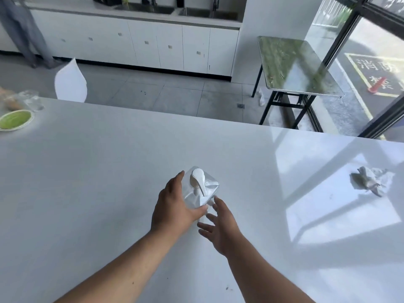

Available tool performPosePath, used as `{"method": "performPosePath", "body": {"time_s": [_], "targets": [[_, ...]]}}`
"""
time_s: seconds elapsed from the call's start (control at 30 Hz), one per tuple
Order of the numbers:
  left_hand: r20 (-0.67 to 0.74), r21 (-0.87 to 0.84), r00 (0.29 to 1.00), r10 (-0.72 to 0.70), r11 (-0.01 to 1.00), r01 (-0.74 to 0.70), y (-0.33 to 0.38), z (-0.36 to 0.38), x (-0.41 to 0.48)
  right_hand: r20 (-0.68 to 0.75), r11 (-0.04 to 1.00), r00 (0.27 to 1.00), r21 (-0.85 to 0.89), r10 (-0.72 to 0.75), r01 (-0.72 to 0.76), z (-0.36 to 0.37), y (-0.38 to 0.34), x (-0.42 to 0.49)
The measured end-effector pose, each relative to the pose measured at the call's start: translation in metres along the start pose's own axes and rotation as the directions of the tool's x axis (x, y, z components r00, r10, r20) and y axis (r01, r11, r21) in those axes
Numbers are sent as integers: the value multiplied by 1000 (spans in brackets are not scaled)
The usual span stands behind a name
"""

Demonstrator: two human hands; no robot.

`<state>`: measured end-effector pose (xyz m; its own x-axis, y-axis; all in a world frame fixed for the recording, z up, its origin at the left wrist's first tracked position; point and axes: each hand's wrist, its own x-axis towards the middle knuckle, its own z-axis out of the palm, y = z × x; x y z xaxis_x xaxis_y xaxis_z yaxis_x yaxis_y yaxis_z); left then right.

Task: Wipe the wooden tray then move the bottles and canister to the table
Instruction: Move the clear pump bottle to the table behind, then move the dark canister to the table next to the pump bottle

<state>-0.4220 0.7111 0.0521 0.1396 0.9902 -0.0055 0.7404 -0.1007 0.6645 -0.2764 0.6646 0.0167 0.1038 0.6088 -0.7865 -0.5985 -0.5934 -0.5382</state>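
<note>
A clear square pump bottle [202, 189] with a white pump head stands upright on the white table [109, 171], near its middle. My left hand [175, 206] wraps the bottle's left side, thumb and fingers against it. Just right of the bottle's base, my right hand [220, 228] has its fingers spread, and whether they touch the bottle I cannot tell. A crumpled white tissue [371, 180] lies at the right of the table. The wooden tray, the other bottles and the canister are out of view.
A green-topped round container [15, 120] and clear plastic items [30, 101] sit at the far left edge. A white chair back [71, 80] stands behind the table. A folding table [299, 66] is by the glass wall. A person's legs [24, 33] are by the counter.
</note>
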Motion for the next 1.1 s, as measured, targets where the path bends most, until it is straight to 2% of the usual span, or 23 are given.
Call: {"method": "performPosePath", "body": {"time_s": [0.17,0.23,0.3,0.37,0.43,0.53,0.6,0.67,0.77,0.93,1.03,1.1], "targets": [[10,15,1000,14,1000,-15,-5,5,-1,-2,1000,1000,0,6,-6,-6,3,2],[25,-22,998,-59,998,60,-11,2,-6,-14,998,999,-47,-32,32,-12,1,-5],[18,-20,979,-201,979,201,-26,-1,-15,-49,968,990,-221,-136,122,-29,-1,-12],[76,64,946,-314,949,310,-43,5,-31,-107,849,945,-480,-308,223,-61,-4,-26],[203,184,922,-331,937,296,-48,22,-51,-132,656,861,-707,-491,265,-106,-6,-48],[401,227,901,-167,971,79,-7,71,-81,-141,371,736,-915,-662,158,-194,-6,-88],[495,183,869,27,974,-135,49,111,-95,-192,299,660,-953,-726,52,-258,-3,-122],[562,129,802,204,936,-328,117,150,-112,-278,306,593,-950,-756,-56,-323,5,-160],[641,29,669,376,860,-510,222,204,-153,-437,415,487,-896,-756,-159,-418,32,-224],[719,-121,438,540,717,-687,358,290,-278,-673,657,308,-734,-673,-169,-552,108,-334],[745,-205,284,604,612,-764,420,338,-373,-766,751,224,-639,-603,-167,-616,162,-396],[761,-265,183,622,556,-788,456,364,-438,-812,795,195,-581,-551,-175,-653,196,-432]]}}
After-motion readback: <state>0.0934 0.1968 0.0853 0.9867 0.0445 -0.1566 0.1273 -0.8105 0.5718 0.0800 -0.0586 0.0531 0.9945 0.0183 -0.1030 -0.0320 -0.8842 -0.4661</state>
